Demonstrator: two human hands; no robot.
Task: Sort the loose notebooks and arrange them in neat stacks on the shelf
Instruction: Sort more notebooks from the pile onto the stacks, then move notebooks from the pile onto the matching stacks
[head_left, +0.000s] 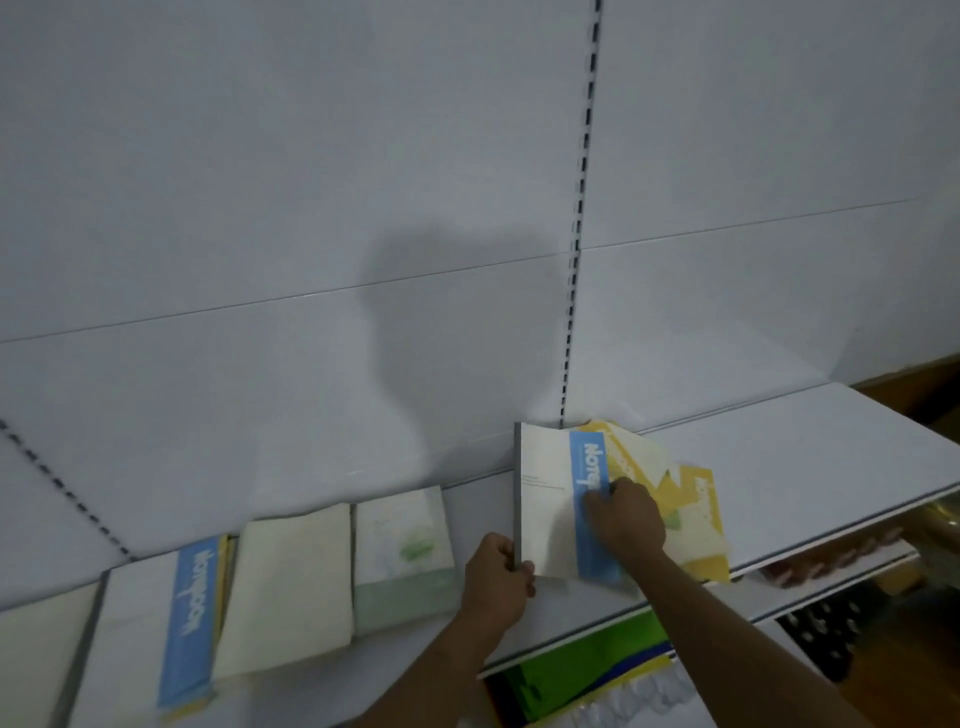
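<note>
A white notebook (545, 499) with a blue title band and a grey spine lies on top of a loose pile of yellow notebooks (698, 514) on the white shelf (810, 457). My left hand (496, 577) grips its grey spine at the near left corner. Fingers of my right hand (623, 512) curl onto the blue band, pressing the cover. To the left lie neat stacks: a green-and-white notebook (402, 561), a cream notebook (291, 587), and a white notebook with a blue band (156, 629).
The white back panel (311, 208) with a slotted upright (579, 234) rises behind the shelf. A lower shelf (587, 675) holds green and yellow packets; dark perforated items (826, 631) sit at lower right. Bare shelf surface stretches to the right of the pile.
</note>
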